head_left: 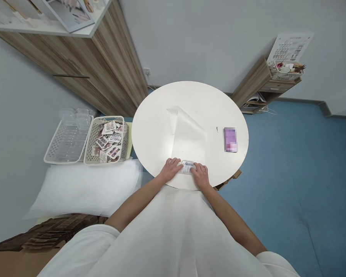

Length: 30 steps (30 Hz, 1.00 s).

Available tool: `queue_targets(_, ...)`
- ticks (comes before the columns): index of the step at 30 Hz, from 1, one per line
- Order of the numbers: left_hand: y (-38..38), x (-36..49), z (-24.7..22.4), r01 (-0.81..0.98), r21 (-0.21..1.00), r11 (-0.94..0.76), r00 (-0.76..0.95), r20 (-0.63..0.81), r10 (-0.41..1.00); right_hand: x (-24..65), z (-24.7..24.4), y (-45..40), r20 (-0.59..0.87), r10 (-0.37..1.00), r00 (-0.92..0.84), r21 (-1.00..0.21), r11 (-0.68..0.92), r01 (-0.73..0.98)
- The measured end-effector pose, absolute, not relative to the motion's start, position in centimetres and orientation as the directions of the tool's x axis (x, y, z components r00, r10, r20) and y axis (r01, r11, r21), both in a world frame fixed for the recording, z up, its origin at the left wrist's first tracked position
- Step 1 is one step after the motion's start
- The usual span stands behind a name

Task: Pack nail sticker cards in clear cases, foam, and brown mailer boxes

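A small clear plastic box (187, 167) with grey and white pieces inside lies near the front edge of the round white table (152, 127). My left hand (170, 170) grips its left end, fingers bent over it. On the opposite end, my right hand (201, 177) holds it the same way. Beneath the box, a thin white translucent wrapping sheet (190, 134) stretches away across the table, its far left corner folded up. What the pieces in the box are is too small to make out.
A purple, blurred-out packet (230, 139) and a tiny dark item (217, 129) lie right on the table. To the left stand a basket of patterned cards (86, 156), a basket of clear boxes (49, 156) and a stack of white sheets (89, 188). Cabinets (115, 69) rise behind.
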<state>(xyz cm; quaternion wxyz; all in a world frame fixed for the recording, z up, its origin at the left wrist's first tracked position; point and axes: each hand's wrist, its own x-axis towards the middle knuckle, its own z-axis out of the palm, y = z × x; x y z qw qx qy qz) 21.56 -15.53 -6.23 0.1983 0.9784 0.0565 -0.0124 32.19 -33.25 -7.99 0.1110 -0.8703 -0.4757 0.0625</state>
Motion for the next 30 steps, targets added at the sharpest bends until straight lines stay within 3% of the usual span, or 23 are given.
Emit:
queue_targets(3,-15.5,21.8,-5.8,0.029,0.437,-0.899,0.998,-0.067,0.0,32.4,-8.1,-33.5,-0.027,0.869,0.494,-0.262,-0.483,0.836)
queue_targets(9,-15.4,21.9,-4.8,0.003,0.474,-0.881,0.993,-0.106,-0.053,33.1,-7.3,-34.4,-0.078,0.911,0.405,-0.355,-0.405,0.843)
queue_targets(19,-16.2,22.7,-5.9,0.015,0.469,-0.883,0.991,-0.123,-0.049,32.6,-6.5,-32.3,-0.16,0.881,0.445,-0.325,-0.473,0.819)
queue_targets(30,-17.3,19.7,-4.4,-0.002,0.539,-0.842,0.983,-0.154,-0.102,30.2,-3.4,-34.0,-0.231,0.929,0.289,-0.388,-0.361,0.848)
